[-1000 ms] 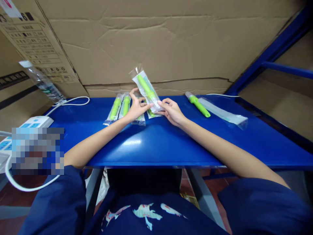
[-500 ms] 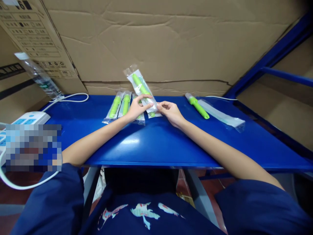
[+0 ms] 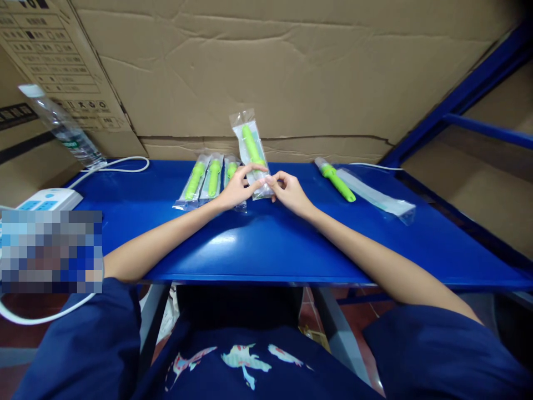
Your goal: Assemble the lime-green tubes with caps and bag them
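Note:
Between my hands, a clear plastic bag [image 3: 246,118] stands tilted above the table, with a bright green stick-like tool [image 3: 252,145] inside. My left hand [image 3: 238,188] grips the bag's lower part, fingers across its front. At the bag's lower right edge, my right hand [image 3: 288,191] is pinched on the plastic, its fingertips close to my left thumb. Just left lie more bagged green tools [image 3: 194,180] in a row, one partly behind my left hand. What the tool is exactly, I cannot make out.
On the right of the blue table [image 3: 266,244] lie an unbagged green tool [image 3: 339,182] with a clear tip and a flat clear bag [image 3: 375,195]. A power strip [image 3: 50,200] with a white cable and a leaning water bottle [image 3: 66,130] are at left. Cardboard [image 3: 266,72] walls the back.
The bag in my hands has turned more upright, its top swinging to the right. Both hands have stayed at nearly the same place.

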`<state>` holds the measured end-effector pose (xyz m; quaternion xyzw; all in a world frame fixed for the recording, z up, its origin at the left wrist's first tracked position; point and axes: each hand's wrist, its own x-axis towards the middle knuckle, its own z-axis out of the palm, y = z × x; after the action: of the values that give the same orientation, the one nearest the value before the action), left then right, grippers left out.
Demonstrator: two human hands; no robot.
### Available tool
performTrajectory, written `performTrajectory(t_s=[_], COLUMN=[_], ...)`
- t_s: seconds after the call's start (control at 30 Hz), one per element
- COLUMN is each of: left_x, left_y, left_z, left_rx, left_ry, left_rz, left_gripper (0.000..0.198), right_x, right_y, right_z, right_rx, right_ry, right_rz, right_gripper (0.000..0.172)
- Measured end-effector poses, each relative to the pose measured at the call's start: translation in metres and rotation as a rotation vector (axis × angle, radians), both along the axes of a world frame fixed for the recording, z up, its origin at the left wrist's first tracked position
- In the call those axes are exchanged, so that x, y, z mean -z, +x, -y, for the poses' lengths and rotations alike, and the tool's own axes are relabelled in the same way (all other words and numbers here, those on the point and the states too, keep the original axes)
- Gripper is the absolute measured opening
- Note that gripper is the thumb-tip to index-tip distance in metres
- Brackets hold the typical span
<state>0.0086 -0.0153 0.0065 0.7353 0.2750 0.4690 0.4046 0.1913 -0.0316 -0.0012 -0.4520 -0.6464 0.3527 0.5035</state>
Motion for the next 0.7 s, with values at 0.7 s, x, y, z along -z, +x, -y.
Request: performTrajectory(t_s=[0.7], left_x=[0.0073], left_y=[0.004], left_z=[-0.0014], left_rx=[0.053], left_ry=[-0.369], left_rz=[0.173], left_gripper=[0.052], right_x=[0.0012], right_y=[0.0038], right_z=[-0.0065], right_rx=[-0.139], right_ry=[-0.253], right_rz=[-0.238], right_gripper=[0.055])
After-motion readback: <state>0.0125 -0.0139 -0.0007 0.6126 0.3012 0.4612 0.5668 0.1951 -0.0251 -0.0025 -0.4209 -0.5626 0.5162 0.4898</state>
